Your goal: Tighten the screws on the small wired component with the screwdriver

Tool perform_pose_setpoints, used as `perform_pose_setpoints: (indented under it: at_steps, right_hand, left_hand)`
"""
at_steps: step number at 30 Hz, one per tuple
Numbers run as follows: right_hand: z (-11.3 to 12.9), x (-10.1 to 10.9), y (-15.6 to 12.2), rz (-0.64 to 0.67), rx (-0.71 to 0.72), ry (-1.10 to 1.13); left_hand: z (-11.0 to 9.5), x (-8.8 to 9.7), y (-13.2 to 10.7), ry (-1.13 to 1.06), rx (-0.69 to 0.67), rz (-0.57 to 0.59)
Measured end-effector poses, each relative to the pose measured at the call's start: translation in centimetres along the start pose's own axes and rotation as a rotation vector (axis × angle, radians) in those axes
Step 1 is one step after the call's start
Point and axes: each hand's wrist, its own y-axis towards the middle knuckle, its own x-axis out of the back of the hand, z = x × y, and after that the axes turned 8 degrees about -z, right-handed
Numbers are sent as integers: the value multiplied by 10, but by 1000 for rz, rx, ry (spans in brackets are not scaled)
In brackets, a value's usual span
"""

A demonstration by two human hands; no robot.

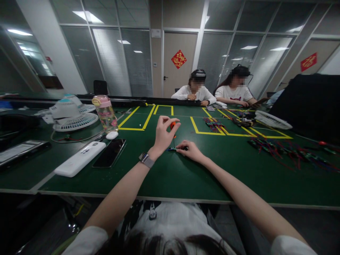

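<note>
My left hand [165, 132], with a watch on its wrist, has its fingers curled round the orange handle of a screwdriver [174, 124]. The thin shaft points straight down at a small green circuit board [173, 149] lying on the table. Whether the tip touches the board is too small to tell. My right hand [190, 150] rests on the tabletop just to the right, thumb and fingertips pinching the board's right end.
On the left are a black phone [109, 153], a white power bank [80, 158], a pink-lidded bottle [105, 112] and white fans [70, 111]. Wired circuit boards [287, 152] lie right, others [214, 124] inside yellow tape. Two people [198, 90] sit across the green table [170, 180].
</note>
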Motion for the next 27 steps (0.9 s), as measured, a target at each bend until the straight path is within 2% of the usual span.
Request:
perform_pose_setpoints:
  at_steps: [2, 4, 6, 8, 12, 14, 16, 20, 24, 27]
  right_hand:
    - [0, 0, 0, 1, 2, 1]
    - [0, 0, 0, 0, 5, -4]
    - [0, 0, 1, -1, 5, -15]
    - [1, 0, 1, 0, 2, -21]
    - [0, -1, 1, -1, 0, -12]
    - [-1, -1, 1, 4, -1, -8]
    - [-2, -1, 2, 13, -5, -8]
    - [-4, -1, 2, 19, -17, -10]
    - [-3, -1, 2, 12, -33, -3]
    - [-2, -2, 1, 3, -39, -3]
  left_hand:
    - [0, -2, 1, -110, 36, 81]
    - [2, -5, 2, -314, 163, 181]
    - [5, -7, 2, -406, 250, 240]
    - [7, -7, 3, -371, 259, 203]
    - [5, -2, 1, -106, 118, 16]
    - [4, -1, 1, -62, 82, 1]
    - [5, -3, 2, -141, 129, 31]
    - [12, -6, 5, -373, 321, 55]
    - [19, -6, 7, -320, 340, -40]
    - [22, -7, 8, -326, 381, -67]
